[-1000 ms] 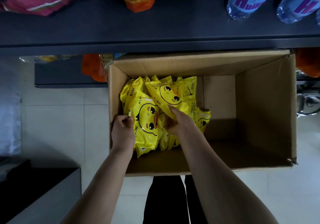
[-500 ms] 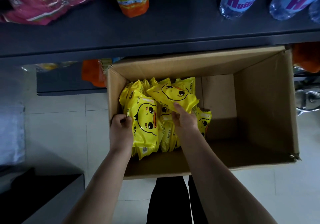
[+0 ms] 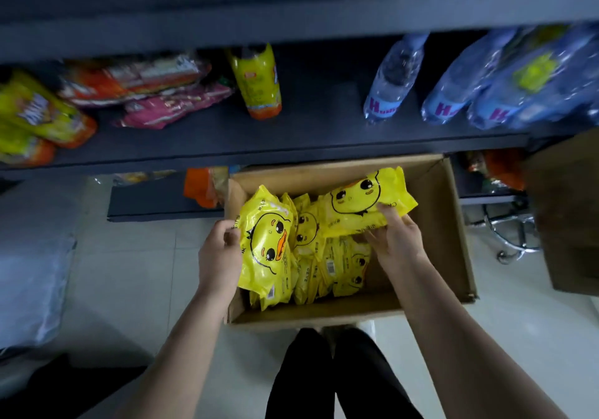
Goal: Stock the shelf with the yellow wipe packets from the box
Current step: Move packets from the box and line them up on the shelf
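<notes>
An open cardboard box (image 3: 447, 224) on the floor holds several yellow wipe packets (image 3: 327, 266) printed with a duck face. My left hand (image 3: 218, 253) grips one packet (image 3: 267, 243) by its left edge, lifted at the box's left wall. My right hand (image 3: 393, 242) grips a second packet (image 3: 359, 204) from below and holds it tilted above the pile. The dark shelf (image 3: 308, 133) runs just beyond the box.
On the shelf lie snack bags (image 3: 39, 117) at the left, a yellow-orange pouch (image 3: 259, 84) in the middle and water bottles (image 3: 392, 84) at the right. A second carton (image 3: 564, 217) stands at the right, a metal stool base (image 3: 512, 237) beside it.
Both hands have raised their packets out of the pile; the right one moved up and to the right. The view has tilted up, so more of the shelf shows.
</notes>
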The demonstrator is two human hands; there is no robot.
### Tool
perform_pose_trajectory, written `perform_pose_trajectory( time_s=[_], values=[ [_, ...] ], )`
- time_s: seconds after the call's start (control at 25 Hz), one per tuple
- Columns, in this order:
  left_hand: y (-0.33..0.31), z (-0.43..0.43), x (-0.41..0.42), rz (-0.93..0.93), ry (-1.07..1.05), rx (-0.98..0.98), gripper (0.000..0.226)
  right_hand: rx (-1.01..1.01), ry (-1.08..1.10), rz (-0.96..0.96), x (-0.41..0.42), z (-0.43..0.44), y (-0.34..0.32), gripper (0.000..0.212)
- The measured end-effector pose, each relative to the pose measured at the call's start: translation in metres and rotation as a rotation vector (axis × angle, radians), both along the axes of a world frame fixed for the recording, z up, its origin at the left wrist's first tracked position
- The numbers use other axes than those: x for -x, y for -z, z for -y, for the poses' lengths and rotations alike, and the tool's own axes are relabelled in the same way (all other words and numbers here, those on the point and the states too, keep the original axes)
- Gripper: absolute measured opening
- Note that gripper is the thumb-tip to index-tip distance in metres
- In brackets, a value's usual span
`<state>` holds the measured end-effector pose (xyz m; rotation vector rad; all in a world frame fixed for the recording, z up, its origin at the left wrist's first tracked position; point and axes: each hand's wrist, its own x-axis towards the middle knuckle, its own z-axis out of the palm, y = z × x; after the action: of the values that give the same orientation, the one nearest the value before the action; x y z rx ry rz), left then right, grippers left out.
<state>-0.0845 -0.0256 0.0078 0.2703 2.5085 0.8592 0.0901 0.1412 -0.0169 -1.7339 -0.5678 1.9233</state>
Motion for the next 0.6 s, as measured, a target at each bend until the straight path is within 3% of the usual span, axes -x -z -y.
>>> perform_pose_trajectory(
  time_s=[0.28,0.4,0.52,0.6],
  values=[
    [-0.152,-0.021,-0.024,-0.204,0.224,-0.231,0.023,-0.451,-0.215,-0.082,-0.03,-0.037,-0.165,0.013],
    [-0.224,-0.026,-0.048,-0.197,0.259,-0.414,0.005,-0.666,-0.248,-0.042,-0.053,-0.054,-0.233,0.002],
    [-0.284,-0.03,-0.074,-0.19,0.354,-0.504,0.017,-0.84,-0.227,-0.075,-0.073,-0.062,-0.3,0.016],
    [-0.324,-0.034,-0.089,-0.223,0.37,-0.492,0.011,-0.908,-0.192,-0.123,-0.087,-0.064,-0.345,0.02]
  ],
)
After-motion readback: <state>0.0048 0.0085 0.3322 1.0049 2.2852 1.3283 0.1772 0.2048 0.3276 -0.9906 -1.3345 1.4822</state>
